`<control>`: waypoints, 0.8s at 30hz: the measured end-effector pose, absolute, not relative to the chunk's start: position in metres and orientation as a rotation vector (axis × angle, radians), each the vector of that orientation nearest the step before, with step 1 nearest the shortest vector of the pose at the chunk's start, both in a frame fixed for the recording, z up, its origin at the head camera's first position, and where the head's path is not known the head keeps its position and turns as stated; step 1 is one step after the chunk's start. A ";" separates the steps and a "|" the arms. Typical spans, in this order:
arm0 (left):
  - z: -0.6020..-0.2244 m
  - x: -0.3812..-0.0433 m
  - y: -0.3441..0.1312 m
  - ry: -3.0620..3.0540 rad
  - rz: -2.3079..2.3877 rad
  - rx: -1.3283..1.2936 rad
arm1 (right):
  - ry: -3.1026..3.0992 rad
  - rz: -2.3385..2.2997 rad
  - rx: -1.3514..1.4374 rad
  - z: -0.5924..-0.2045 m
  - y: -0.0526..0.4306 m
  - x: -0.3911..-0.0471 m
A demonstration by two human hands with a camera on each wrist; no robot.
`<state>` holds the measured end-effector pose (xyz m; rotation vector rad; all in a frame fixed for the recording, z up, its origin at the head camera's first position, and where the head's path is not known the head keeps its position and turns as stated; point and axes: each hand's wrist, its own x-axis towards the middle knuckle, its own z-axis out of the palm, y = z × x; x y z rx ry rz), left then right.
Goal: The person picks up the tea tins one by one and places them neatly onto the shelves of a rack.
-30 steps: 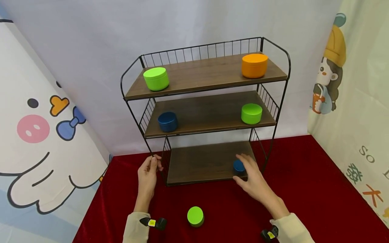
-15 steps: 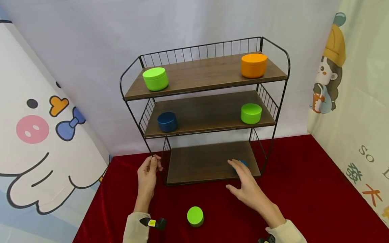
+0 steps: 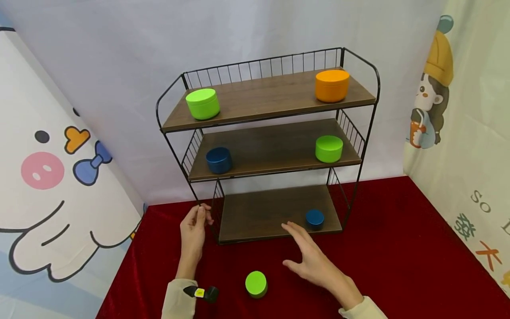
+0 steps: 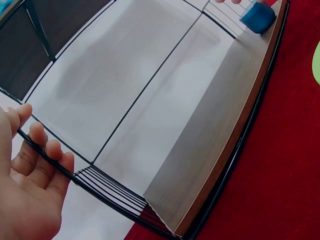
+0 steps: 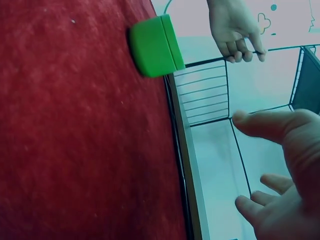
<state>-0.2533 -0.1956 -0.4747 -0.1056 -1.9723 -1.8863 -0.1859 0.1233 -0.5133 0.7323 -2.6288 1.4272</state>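
My left hand (image 3: 194, 228) grips the thin black post (image 4: 47, 156) at the left side of a three-tier rack (image 3: 260, 215), thumb and fingers curled round the wire. My right hand (image 3: 312, 266) is in the air in front of the bottom shelf, thumb and fingers spread and holding nothing. A small blue round tin (image 3: 314, 219) stands at the right end of that shelf, beyond the right fingertips. On the red cloth (image 3: 398, 248) in front of the rack sits a lime-green tin (image 3: 256, 283), between both hands.
The top shelf bears a green tin (image 3: 203, 104) at left and an orange tin (image 3: 332, 86) at right. On the middle shelf are a dark blue tin (image 3: 219, 160) and another green tin (image 3: 329, 149). A pale curtain (image 3: 131, 66) hangs behind.
My right hand has come away from the small blue tin, moving left and nearer to me, so the tin shows fully on the bottom shelf. My left hand keeps its grip on the post.
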 end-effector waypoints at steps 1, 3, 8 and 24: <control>-0.474 -0.253 -0.196 -1.972 -1.887 -0.103 | -2.645 1.438 0.756 -0.514 0.122 -0.185; -0.474 -0.253 -0.195 -1.972 -1.887 -0.099 | -2.673 1.462 0.802 -0.515 0.120 -0.184; -0.474 -0.253 -0.195 -1.968 -1.890 -0.095 | -2.738 1.472 0.859 -0.517 0.117 -0.183; -0.474 -0.252 -0.196 -1.976 -1.884 -0.092 | -2.837 1.455 0.970 -0.524 0.105 -0.178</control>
